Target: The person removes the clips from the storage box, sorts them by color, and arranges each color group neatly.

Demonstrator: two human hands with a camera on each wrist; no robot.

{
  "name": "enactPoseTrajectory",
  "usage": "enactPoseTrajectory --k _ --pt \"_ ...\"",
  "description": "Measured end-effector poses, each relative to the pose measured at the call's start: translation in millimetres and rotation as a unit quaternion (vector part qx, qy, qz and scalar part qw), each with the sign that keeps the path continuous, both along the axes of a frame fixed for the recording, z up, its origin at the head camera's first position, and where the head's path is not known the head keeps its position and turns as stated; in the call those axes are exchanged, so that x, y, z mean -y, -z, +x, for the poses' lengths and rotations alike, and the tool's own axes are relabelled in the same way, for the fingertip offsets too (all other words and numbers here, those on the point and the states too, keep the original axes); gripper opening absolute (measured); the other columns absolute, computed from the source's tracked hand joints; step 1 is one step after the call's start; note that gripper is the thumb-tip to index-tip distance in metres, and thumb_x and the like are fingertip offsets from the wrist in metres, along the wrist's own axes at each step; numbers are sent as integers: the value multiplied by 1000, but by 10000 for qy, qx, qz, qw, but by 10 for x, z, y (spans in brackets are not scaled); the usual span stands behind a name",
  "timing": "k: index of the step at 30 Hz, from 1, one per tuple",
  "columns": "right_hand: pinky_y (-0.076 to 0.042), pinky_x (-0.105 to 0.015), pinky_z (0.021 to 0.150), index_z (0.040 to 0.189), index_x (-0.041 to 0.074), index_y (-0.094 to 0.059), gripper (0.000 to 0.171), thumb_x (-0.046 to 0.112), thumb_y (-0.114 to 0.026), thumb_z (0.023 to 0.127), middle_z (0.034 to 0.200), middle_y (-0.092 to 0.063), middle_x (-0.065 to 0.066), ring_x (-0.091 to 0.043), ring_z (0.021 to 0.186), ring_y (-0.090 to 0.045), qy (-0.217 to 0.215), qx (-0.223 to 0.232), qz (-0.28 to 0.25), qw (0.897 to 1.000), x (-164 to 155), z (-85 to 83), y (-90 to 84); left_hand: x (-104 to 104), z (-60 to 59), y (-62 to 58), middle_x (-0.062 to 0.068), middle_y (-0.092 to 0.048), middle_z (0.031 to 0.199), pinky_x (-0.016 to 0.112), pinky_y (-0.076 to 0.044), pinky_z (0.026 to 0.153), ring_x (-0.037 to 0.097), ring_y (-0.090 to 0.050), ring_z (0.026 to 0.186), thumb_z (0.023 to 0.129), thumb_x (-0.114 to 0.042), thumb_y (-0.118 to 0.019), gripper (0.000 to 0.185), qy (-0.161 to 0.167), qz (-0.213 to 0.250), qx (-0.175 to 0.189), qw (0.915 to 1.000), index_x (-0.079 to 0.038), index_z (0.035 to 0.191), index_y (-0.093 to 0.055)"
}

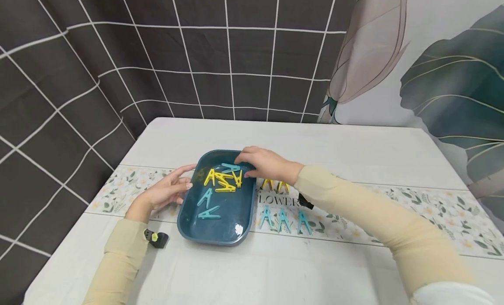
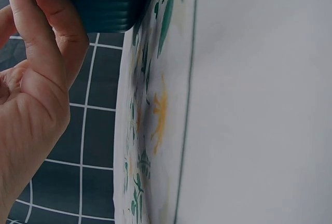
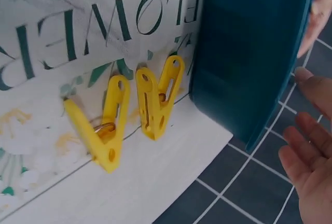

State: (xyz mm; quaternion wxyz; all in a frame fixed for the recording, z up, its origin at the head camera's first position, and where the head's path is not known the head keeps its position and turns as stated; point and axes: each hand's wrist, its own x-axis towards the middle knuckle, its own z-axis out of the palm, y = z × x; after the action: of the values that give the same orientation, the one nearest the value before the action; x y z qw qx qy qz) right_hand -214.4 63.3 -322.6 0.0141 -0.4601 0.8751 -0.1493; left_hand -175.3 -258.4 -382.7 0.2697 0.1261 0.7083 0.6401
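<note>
A dark blue tray (image 1: 189, 228) lies on the white table and holds several yellow clothes pegs (image 1: 221, 180) and three light blue pegs (image 1: 206, 197). My left hand (image 1: 170, 190) lies with straight fingers against the tray's left rim; in the left wrist view its fingers (image 2: 36, 32) touch the tray's ribbed outer wall (image 2: 98, 1). My right hand (image 1: 261, 163) hovers over the tray's far right corner, fingertips near a blue peg (image 1: 230, 167), fingers (image 3: 308, 151) relaxed and holding nothing. Beside the tray wall (image 3: 249, 53) stand two yellow pegs (image 3: 129, 110).
Right of the tray, two yellow pegs (image 1: 274, 185) and three blue pegs (image 1: 283, 219) stand in rows on a floral runner (image 1: 413, 208) printed "FLOWER". A dark checked cloth (image 1: 78, 99) hangs behind and to the left. A leaf-print hanging (image 1: 453, 77) is at the right.
</note>
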Motion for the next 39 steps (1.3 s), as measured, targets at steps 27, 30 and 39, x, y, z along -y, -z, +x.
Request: enactPoseTrajectory --k 27,30,39 --pt "-49 -32 89 109 17 -72 30 -3 -61 89 111 -66 -1 -19 107 -58 -889 -684 1737 9784 439 -160 203 -5 -8 15 2 -59 108 19 -54 56 7 -64 81 98 -6 -49 69 45 63 -27 10000 -9 152 -8" --pt "-50 -31 89 107 15 -73 32 -6 -55 90 110 -67 -3 -20 106 -59 -830 -460 1821 9787 456 -156 217 -5 -7 22 1 -60 108 19 -54 56 7 -64 81 98 -6 -49 69 37 55 -5 10000 -9 152 -8" --pt "-48 -31 88 102 12 -73 29 -5 -50 95 109 -64 -6 -21 104 -56 -452 83 1824 9822 495 -167 239 7 -7 20 1 -62 108 19 -54 56 7 -65 81 98 -5 -48 67 93 208 -33 9997 -10 152 -10"
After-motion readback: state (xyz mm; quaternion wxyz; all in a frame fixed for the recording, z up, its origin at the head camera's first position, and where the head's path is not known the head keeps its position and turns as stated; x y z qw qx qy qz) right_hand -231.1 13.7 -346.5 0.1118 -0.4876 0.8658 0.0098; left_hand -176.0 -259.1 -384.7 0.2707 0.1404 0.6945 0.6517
